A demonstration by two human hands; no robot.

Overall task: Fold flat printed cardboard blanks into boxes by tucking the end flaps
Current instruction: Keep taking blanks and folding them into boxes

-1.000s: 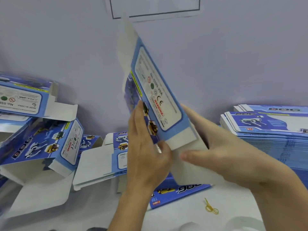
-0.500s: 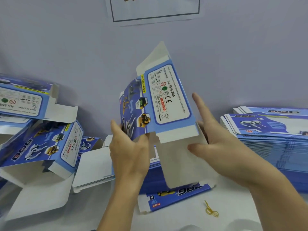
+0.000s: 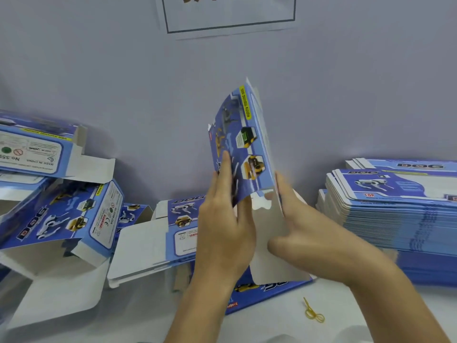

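Now both hands (image 3: 223, 226) grip box (image 3: 243, 142) edges.

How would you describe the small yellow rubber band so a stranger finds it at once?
Start at the tall stack of flat blanks on the right. On the white table in front lies the rubber band, the only yellow, thin, looped thing there.
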